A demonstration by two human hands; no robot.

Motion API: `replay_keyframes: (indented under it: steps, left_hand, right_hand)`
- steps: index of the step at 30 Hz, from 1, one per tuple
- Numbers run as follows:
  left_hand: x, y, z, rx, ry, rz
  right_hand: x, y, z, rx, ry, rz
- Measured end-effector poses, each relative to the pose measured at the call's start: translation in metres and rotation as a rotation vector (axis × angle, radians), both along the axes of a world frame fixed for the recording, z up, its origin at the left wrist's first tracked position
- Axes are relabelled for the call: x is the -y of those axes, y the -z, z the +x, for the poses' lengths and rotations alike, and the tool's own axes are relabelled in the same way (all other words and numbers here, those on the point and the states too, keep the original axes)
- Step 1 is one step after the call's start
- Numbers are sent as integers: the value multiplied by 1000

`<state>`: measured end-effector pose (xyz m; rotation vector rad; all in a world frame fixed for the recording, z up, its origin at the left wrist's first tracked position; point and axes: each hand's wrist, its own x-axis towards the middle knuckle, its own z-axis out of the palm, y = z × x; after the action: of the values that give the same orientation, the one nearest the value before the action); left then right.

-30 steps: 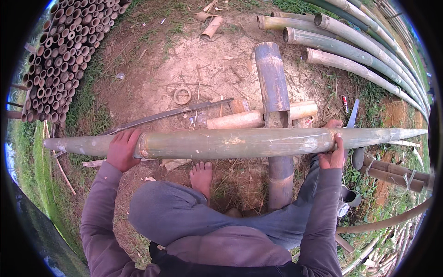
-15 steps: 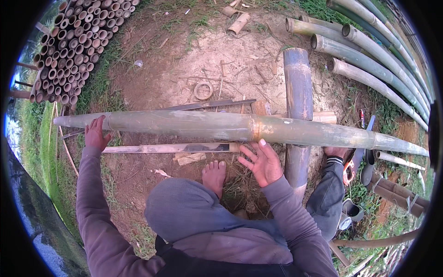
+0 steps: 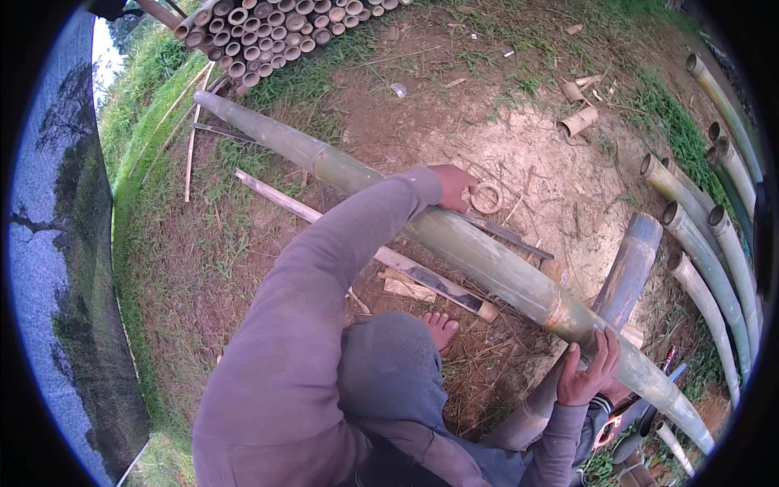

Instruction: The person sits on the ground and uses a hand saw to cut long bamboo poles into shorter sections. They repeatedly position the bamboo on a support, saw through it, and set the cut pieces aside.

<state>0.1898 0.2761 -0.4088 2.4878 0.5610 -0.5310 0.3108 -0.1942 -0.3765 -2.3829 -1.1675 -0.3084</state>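
A long green bamboo pole [image 3: 479,256] slants from upper left to lower right, lying across a thick dark bamboo log [image 3: 631,264]. My left arm reaches over the pole. My left hand [image 3: 452,187] is at its far side, fingers bent down over the edge, the tips partly hidden. Near the pole's pale joint, my right hand [image 3: 592,373] lies on the surface with fingers stretched and thumb apart. Beyond the left hand, a cut bamboo ring [image 3: 487,198] rests on the ground. A long dark flat strip [image 3: 507,234] lies close behind the pole.
Split bamboo [image 3: 406,266] lies on the near side, by my bare foot [image 3: 441,330]. Stacked bamboo pieces [image 3: 268,32] stand at the back left. Several bamboo poles [image 3: 702,235] fill the right. An orange-handled saw [image 3: 607,432] lies at lower right. Dark netting [image 3: 77,268] hangs at left.
The view has turned, so the pole now slants. My left hand has moved from the pole's left part toward its middle. My right hand, raised before, now lies on the pole.
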Motion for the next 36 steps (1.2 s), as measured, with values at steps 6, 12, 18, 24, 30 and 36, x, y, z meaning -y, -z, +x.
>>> replay_keyframes:
  steps: [6,12,18,24,30,36]
  left_hand:
    - [12,57,69,-689,331,239]
    - [5,101,76,-479,547,334]
    - [9,101,77,-423,591,388]
    - [10,86,71,-424,512,364]
    - [6,98,71,-427,432,333]
    - [2,109,67,-305,336,299]
  right_hand:
    - [-3,15,22,65,4,-272]
    - [-2,25,25,78,5,-261]
    - [-4,24,23,96,26,-235]
    - [-5,23,21,90,30,-241]
    - [-7,22,22,112,13,-236]
    - [-6,19,20,65,52,-270]
